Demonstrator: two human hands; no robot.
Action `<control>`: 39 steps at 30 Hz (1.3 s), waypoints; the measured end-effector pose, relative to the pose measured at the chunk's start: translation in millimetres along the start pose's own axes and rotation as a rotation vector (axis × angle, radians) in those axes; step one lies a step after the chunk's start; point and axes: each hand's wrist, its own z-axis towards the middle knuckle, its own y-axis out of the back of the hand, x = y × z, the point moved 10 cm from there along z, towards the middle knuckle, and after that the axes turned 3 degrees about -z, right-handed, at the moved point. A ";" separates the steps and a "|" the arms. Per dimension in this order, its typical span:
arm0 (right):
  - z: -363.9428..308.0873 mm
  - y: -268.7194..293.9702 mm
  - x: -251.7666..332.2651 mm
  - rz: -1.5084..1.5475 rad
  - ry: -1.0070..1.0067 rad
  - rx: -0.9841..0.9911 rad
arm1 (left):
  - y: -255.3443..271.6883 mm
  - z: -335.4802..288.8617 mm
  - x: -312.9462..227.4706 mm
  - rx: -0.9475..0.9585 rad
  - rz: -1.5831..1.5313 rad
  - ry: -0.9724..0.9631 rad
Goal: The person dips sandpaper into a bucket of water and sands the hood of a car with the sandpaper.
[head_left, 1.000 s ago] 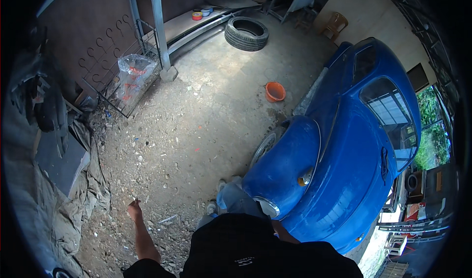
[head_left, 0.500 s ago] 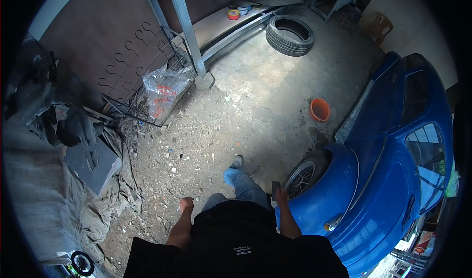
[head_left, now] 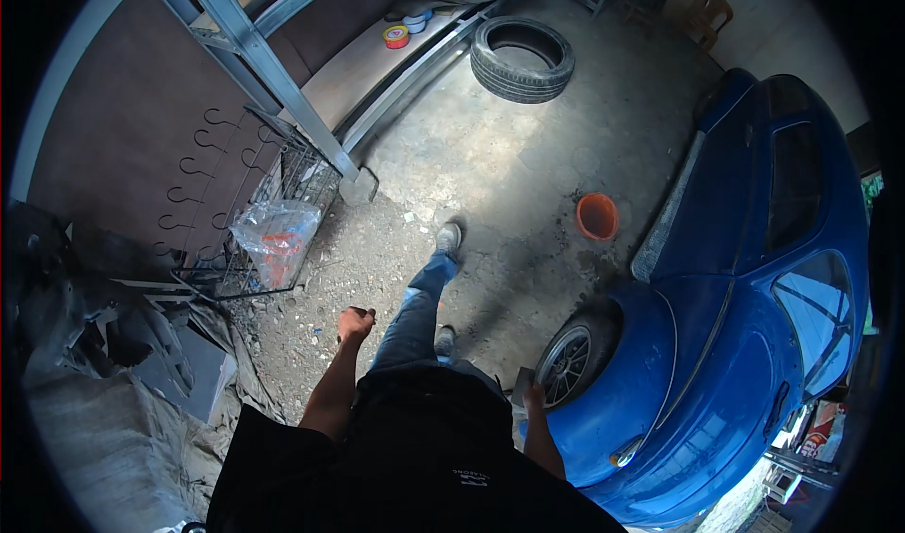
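My left hand (head_left: 355, 323) hangs ahead of my body above the gravelly ground, its fingers curled closed, with nothing visible in them. At my right side, my right hand (head_left: 534, 397) grips a dark flat rectangular piece (head_left: 522, 382); its exact kind cannot be made out. Just beyond that hand is the front wheel (head_left: 568, 363) of a blue car (head_left: 650, 373), with the rounded fender close to my right forearm. One leg in jeans is stretched forward, its grey shoe (head_left: 450, 238) on the floor.
An orange bucket (head_left: 597, 216) stands beside the car. Farther off lies a loose tyre (head_left: 522, 60). On the left are a metal rack post (head_left: 273, 81), a wire frame with hooks (head_left: 203, 194), a clear plastic bag (head_left: 275, 236) and a grey tarp (head_left: 123, 429).
I have stepped forward, and the bucket, tyre and rack have shifted in view. My left hand has swung forward. The flat piece stays in my right hand.
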 end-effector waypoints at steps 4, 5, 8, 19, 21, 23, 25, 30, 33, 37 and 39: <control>20.2 4.5 19.2 0.067 -0.114 0.072 | -21.6 38.9 -10.7 0.055 0.076 0.080; 20.4 10.0 45.6 0.099 -0.112 0.092 | -17.8 53.1 7.2 0.036 0.152 0.171; 38.1 38.5 53.7 0.117 -0.111 0.032 | -23.4 83.0 5.1 0.156 0.136 0.287; 91.2 243.9 161.1 0.235 -0.159 -0.285 | -75.8 298.4 -402.1 0.343 0.282 -0.458; 92.6 261.9 172.9 0.283 -0.131 -0.361 | -80.1 318.6 -486.4 0.353 0.144 -0.540; 89.6 285.0 204.6 0.424 -0.070 -0.458 | -77.0 340.1 -547.9 0.357 0.150 -0.602; 83.0 299.8 214.2 0.541 -0.198 -0.479 | -86.7 345.5 -606.8 0.359 0.212 -0.656; 136.8 307.9 192.1 0.671 -0.307 -0.440 | -150.6 304.7 -698.7 0.460 0.319 -0.797; 208.0 304.2 169.8 0.673 -0.375 -0.410 | -184.2 266.7 -717.4 0.433 0.368 -0.908; 341.1 268.8 132.9 0.682 -0.424 -0.252 | -239.3 233.4 -716.8 0.564 0.374 -0.917; 412.7 251.7 110.1 0.541 -0.403 -0.134 | -288.1 231.9 -704.3 0.651 0.647 -0.879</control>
